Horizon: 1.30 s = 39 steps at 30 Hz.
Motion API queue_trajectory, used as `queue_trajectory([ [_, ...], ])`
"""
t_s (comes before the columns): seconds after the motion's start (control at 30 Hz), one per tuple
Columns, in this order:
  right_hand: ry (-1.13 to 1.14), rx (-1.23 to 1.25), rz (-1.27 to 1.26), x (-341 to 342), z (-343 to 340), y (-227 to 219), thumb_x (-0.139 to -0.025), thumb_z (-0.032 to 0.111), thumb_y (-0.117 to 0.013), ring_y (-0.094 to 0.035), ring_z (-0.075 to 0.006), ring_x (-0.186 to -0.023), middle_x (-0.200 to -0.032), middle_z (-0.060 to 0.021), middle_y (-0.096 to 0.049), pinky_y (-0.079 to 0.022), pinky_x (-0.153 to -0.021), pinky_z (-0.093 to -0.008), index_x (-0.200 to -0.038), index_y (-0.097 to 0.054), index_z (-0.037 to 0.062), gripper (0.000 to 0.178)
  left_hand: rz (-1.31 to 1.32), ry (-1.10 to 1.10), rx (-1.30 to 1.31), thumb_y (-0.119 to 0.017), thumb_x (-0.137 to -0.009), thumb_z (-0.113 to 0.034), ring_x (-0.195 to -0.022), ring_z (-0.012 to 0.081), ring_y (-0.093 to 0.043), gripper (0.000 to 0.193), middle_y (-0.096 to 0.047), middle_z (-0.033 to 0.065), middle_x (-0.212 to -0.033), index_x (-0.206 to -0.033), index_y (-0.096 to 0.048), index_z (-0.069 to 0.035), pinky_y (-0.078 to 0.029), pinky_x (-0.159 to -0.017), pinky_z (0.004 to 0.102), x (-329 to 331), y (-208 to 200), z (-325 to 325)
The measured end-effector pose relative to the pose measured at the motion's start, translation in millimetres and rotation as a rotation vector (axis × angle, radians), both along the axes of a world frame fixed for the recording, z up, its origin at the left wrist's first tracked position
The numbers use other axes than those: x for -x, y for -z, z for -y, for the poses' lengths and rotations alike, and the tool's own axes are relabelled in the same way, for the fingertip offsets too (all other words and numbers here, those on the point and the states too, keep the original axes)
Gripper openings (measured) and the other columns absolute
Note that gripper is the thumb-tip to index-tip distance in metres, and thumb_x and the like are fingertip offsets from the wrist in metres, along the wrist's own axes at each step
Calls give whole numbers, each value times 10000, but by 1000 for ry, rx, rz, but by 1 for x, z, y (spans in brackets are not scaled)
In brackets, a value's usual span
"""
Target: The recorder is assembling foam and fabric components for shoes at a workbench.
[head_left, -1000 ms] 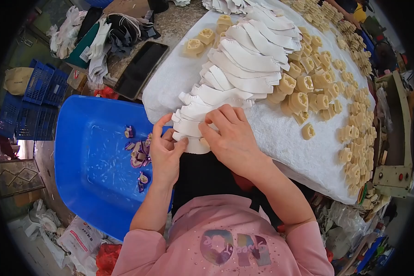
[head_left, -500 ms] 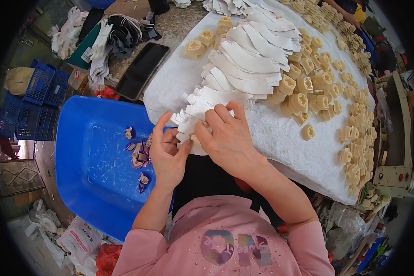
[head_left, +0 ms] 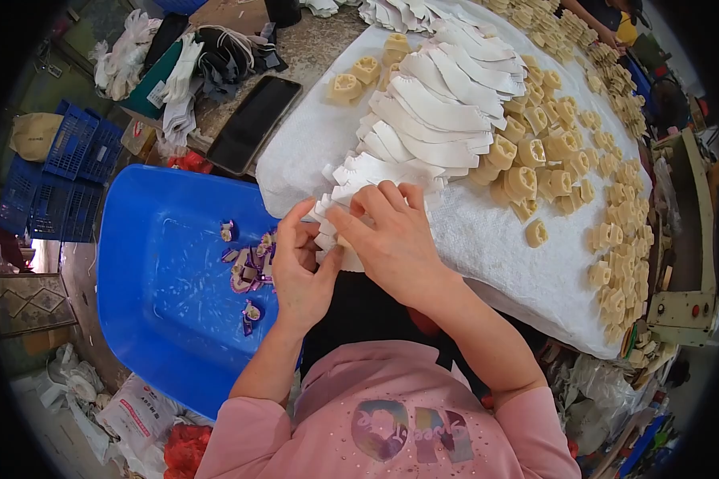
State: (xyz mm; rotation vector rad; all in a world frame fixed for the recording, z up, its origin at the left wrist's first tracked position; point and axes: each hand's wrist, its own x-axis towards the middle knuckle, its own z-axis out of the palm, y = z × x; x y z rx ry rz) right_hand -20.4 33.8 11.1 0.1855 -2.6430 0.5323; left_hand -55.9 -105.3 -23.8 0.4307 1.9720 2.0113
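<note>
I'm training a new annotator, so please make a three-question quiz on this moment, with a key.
1. Multiple choice: what lies in the blue tub?
a) white gloves
b) purple-and-pale pieces
c) a phone

2. True or false: the left hand and right hand are both at the near end of the overlapping white strips.

3. Short answer: on which side of those strips, as the person sees it, is the larger spread of beige pieces?

Key: 1. b; 2. true; 3. right.
</note>
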Motion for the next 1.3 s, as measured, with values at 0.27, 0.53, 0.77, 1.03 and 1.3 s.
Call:
queue_trajectory([
  [0.27, -126, 498, -84, -18, -18, 11, -672, -90, -545, -487, -285, -934, -969, -129, -527, -419, -772, -360, -822, -539, 39, 198, -119, -17, 187, -528, -758, 100, -809, 97, -520, 395, -552, 43, -928, -1110, -634, -43, -410, -654, 219, 11, 4, 5],
  [0.53, 107, 1188, -622, -78, -90, -1, -876, 72, -598, -552, -180, -846, -930, -134, -597, -432, -785, -298, -970, -474, 52, 157, -120, -34, 216, -549, -779, 32, -782, 120, -510, 374, -567, 57, -959, -1138, -620, -45, -405, -648, 233, 16, 18, 6],
  [0.77, 112, 799, -431, -120, -98, -31, -802, -3, -622, -546, -205, -798, -880, -128, -606, -447, -689, -305, -924, -544, 38, 151, -613, -151, 318, -518, -786, -29, -1023, 249, -454, 463, -471, 166, -1142, -1240, -449, 34, -368, -880, 335, -13, -4, -16],
  [1.03, -30, 624, -176, -127, -92, -26, -725, 23, -665, -558, -246, -846, -928, -65, -613, -411, -746, -356, -901, -589, 68, 196, -683, 577, 121, -554, -843, -66, -675, 216, -555, 291, -571, 119, -843, -1110, -589, 46, -461, -632, 289, -52, -24, -90],
  [1.3, 615, 324, 133, -177, -177, 28, -714, -36, -585, -484, -231, -1094, -1074, -58, -606, -294, -955, -402, -1133, -600, 112, 444, 545, 575, -313, -418, -981, -221, -522, 74, -419, 371, -585, 84, -840, -1248, -456, 35, -302, -410, 205, -57, -15, -100],
])
